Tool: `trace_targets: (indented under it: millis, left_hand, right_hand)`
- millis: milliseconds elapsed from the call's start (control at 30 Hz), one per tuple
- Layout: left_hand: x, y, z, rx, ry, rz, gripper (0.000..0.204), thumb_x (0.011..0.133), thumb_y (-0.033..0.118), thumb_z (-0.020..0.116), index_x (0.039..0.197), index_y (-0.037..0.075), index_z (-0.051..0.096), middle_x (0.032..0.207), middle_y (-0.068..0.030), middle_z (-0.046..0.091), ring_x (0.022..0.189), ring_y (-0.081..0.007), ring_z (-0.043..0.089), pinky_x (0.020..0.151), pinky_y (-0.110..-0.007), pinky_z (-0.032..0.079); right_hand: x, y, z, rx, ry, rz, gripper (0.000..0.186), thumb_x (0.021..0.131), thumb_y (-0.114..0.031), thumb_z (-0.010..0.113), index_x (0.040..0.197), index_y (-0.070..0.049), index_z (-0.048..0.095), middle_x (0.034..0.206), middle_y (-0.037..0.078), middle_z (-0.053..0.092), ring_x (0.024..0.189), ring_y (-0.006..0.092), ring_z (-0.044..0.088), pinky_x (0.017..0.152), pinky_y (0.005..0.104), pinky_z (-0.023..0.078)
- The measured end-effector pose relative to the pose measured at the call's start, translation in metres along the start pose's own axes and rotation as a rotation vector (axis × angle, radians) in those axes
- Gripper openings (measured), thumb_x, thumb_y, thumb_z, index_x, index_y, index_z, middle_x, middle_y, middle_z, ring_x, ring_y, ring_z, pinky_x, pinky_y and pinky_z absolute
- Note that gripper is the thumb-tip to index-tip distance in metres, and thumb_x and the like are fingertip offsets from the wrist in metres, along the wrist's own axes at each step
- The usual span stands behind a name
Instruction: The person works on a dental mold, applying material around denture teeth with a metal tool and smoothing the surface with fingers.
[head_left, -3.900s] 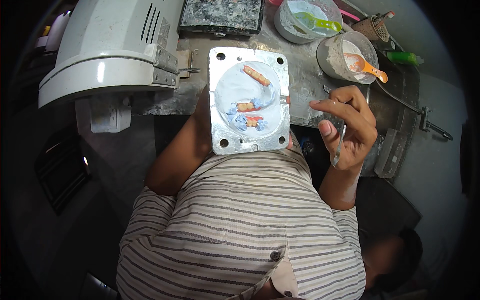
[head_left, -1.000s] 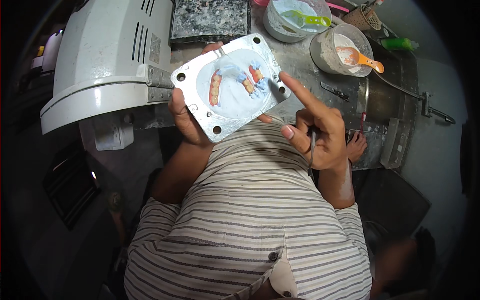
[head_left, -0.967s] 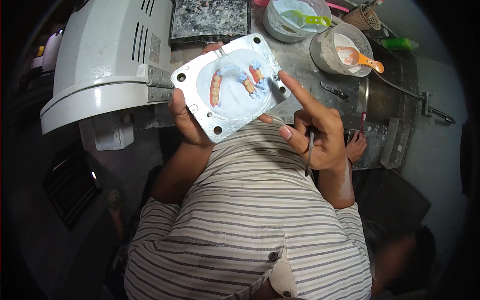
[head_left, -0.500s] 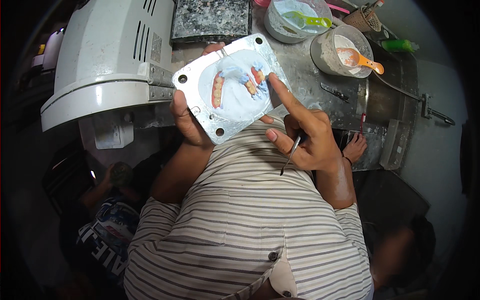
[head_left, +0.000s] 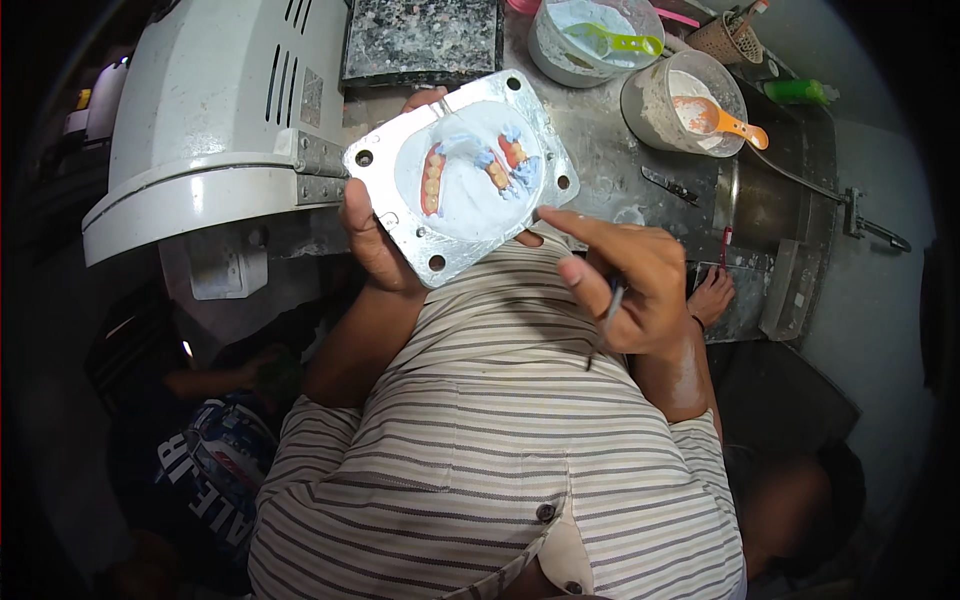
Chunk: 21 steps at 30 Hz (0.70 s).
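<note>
My left hand [head_left: 376, 240] supports a square metal denture flask half [head_left: 450, 262], thumb on its left edge and the other fingers mostly hidden beneath. The flask, tilted, has a round hole near each corner. Smooth pale plaster [head_left: 468, 205] fills its round middle. Set in the plaster are rows of cream teeth [head_left: 432, 180] in red wax, with bluish bits around some of them. My right hand [head_left: 640, 280] has a thin metal hand tool [head_left: 604, 330] tucked in its curled fingers, its tip pointing down and blurred. The right index fingertip is at the flask's lower right edge.
A large pale machine [head_left: 210, 110] stands at left, beside a speckled stone slab [head_left: 425, 40]. Tubs of powder [head_left: 600, 70] with green and orange scoops [head_left: 735, 125] sit on the metal bench. Another person's hand [head_left: 712, 295] rests at right; another person [head_left: 215, 450] is at lower left.
My right hand has moved down and slightly right, its index finger going from the flask's right side to its lower edge. The flask has barely shifted.
</note>
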<state>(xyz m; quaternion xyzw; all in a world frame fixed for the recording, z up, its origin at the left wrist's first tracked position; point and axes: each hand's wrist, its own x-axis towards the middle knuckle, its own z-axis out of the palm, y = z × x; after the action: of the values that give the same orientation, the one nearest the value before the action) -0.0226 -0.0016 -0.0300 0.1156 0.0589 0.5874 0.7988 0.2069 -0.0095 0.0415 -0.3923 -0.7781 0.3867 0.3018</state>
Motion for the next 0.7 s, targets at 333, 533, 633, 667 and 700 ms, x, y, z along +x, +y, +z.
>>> trace_targets:
  millis: [333,533,633,667,700]
  left_hand:
    - [0.005,0.003,0.004,0.031,-0.026,-0.061,0.103,0.084,0.062,0.071,0.156,0.013,0.016,0.159,-0.0285,0.016,0.140,-0.0586,0.029,0.086,-0.086,0.044]
    - [0.004,-0.003,0.000,0.059,-0.076,0.001,0.098,0.087,0.066,0.063,0.157,0.016,0.016,0.158,-0.0254,0.023,0.137,-0.0508,0.040,0.084,-0.078,0.052]
    - [0.003,-0.010,0.007,-0.192,-0.051,0.082,0.105,0.085,0.066,0.067,0.156,0.007,0.019,0.157,-0.0277,0.026,0.141,-0.0517,0.034,0.101,-0.075,0.042]
    - [0.003,-0.010,0.008,-0.276,-0.045,0.109,0.107,0.084,0.066,0.068,0.156,0.004,0.020,0.157,-0.0284,0.027,0.143,-0.0519,0.032,0.107,-0.074,0.038]
    - [0.003,-0.006,0.008,-0.018,0.037,0.120,0.107,0.084,0.067,0.067,0.155,0.002,0.021,0.156,-0.0281,0.030,0.144,-0.0502,0.032,0.111,-0.071,0.036]
  right_hand:
    - [0.014,0.000,0.009,0.246,0.150,0.123,0.048,0.104,-0.008,0.049,0.150,0.005,0.041,0.131,0.023,0.066,0.075,0.0140,0.066,0.077,0.0293,0.054]
    - [0.007,-0.001,0.018,0.292,0.148,0.102,0.053,0.103,-0.005,0.049,0.152,0.007,0.034,0.136,0.024,0.062,0.083,0.0190,0.072,0.079,0.0300,0.055]
    - [0.006,-0.003,0.019,0.222,0.134,0.070,0.058,0.102,-0.005,0.049,0.154,0.010,0.026,0.140,0.026,0.059,0.093,0.0269,0.075,0.084,0.0335,0.056]
    - [0.005,-0.003,0.020,0.169,0.115,0.063,0.060,0.102,-0.005,0.049,0.155,0.010,0.024,0.141,0.026,0.058,0.095,0.0289,0.075,0.085,0.0344,0.056]
    - [0.005,-0.004,0.022,0.119,0.096,0.056,0.062,0.102,-0.005,0.049,0.155,0.011,0.022,0.142,0.026,0.057,0.097,0.0310,0.075,0.086,0.0352,0.057]
